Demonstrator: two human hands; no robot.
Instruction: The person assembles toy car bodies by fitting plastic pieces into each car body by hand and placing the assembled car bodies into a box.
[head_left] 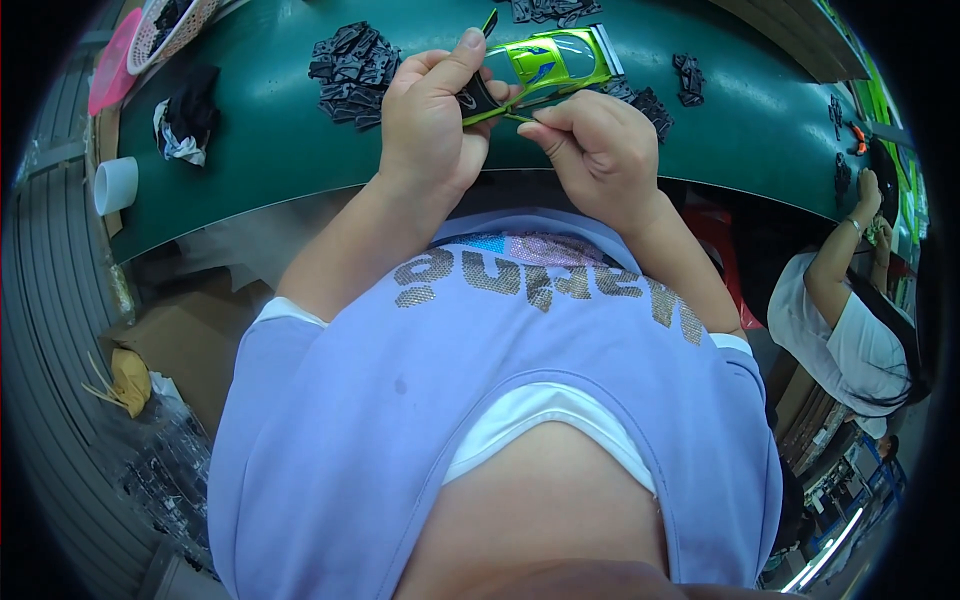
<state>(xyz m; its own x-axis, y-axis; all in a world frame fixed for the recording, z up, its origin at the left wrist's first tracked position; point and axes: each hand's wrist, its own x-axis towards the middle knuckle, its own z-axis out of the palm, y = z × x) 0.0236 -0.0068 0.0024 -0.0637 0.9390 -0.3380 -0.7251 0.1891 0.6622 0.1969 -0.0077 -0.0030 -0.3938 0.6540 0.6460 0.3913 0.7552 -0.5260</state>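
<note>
A bright green toy car body point(560, 58) with a black rear wing and blue side markings is held up over the green table. Wrapped round its left end is my left hand point(435, 110), its thumb pressed on top. My right hand point(600, 145) is closed in a pinch at the car's near edge. From its fingertips a small thin green piece point(519, 117) reaches toward the car body; whether it is joined to the body I cannot tell. Fingers hide part of the car's underside and its left end.
Piles of black plastic parts point(355, 75) lie on the green table point(270, 190), left of and beyond the car, with more black parts point(688, 80) to the right. A white cup point(116, 186), dark cloth point(190, 115) and basket point(175, 30) are at left. A co-worker point(850, 310) works at right.
</note>
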